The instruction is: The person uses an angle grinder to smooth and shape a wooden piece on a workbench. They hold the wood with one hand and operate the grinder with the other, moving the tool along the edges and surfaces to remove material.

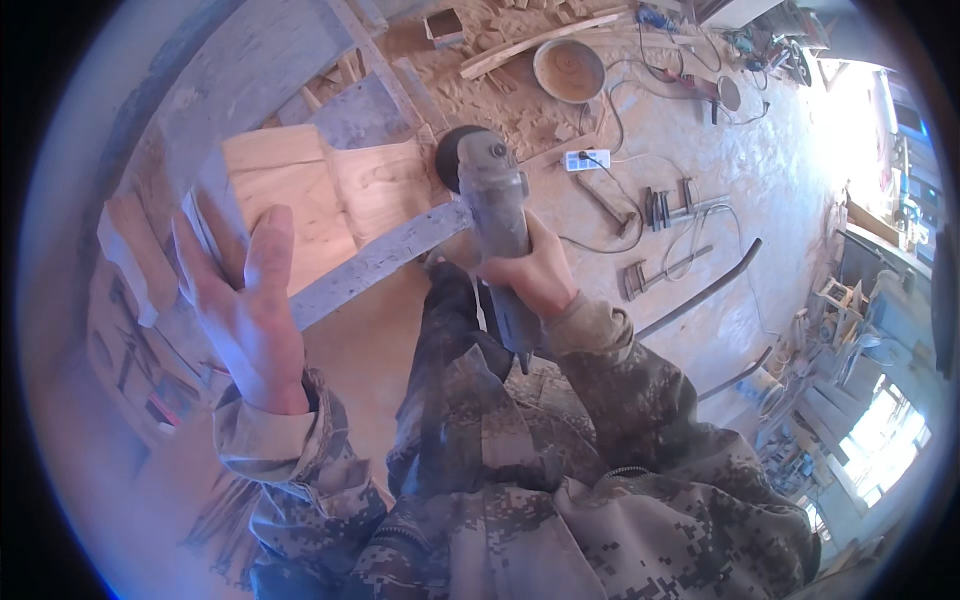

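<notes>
My right hand (535,272) is wrapped round the grey body of an angle grinder (492,190). Its dark round disc (452,158) is at the far end, beside the right edge of a pale shaped wood piece (380,180). Whether the disc touches the wood I cannot tell. My left hand (250,300) holds nothing, its fingers spread and pointing away from me, near the left part of the wood. A worn, stained board (375,262) runs slantwise between my hands, in front of the wood piece.
On the floor to the right are a white power strip (587,160) with cords, a hammer (606,205) and bar clamps (665,270). Farther off stand a round pan (568,70), sawdust and wood scraps (500,35). More cut wood (135,255) leans at the left.
</notes>
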`<state>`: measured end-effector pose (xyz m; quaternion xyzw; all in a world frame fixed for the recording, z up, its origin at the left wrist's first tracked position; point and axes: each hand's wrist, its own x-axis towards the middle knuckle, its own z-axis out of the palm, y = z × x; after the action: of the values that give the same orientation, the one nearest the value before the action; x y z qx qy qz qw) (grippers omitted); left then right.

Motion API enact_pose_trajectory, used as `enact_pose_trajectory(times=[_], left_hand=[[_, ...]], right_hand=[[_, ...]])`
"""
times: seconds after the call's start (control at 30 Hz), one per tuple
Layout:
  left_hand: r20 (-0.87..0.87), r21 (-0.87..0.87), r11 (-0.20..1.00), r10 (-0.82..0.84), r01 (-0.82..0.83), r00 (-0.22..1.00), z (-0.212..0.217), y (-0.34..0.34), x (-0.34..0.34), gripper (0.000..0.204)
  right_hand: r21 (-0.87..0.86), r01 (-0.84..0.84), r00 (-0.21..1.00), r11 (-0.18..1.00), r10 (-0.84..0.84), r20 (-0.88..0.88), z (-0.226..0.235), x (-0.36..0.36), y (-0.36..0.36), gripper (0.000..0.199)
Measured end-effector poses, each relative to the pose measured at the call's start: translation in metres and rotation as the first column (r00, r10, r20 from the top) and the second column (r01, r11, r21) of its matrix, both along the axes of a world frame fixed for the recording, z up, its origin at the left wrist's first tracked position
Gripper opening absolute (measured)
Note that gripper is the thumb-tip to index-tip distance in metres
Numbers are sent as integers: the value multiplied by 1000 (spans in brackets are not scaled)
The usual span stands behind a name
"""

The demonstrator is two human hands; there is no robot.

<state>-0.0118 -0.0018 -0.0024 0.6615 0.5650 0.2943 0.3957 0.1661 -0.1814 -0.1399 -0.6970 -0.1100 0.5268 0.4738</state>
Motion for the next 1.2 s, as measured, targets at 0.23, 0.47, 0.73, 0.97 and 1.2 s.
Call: enact_pose_trajectory(times=[0.23, 0.47, 0.73, 0.97, 1.2], left_hand=[[114, -61, 998, 5, 2, 994, -2, 8, -9, 94], [151, -123, 992, 14, 5, 988, -41, 42, -91, 70], [477, -600, 800, 370, -12, 797, -204, 58, -277, 46], [380, -804, 593, 569, -45, 729, -200, 34, -260, 66], [56, -939, 261, 758, -224, 650, -160, 9, -69, 94]], right_hand=[[-29, -12, 997, 1000, 9, -72, 3, -7, -41, 67], [21, 93, 994, 995, -91, -57, 19, -5, -34, 59], [-60, 219, 967, 974, -225, -117, 20, 3, -89, 61], [-123, 298, 944, 947, -311, -113, 26, 14, -97, 53], [-74, 356, 928, 931, -362, -85, 30, 28, -95, 51]])
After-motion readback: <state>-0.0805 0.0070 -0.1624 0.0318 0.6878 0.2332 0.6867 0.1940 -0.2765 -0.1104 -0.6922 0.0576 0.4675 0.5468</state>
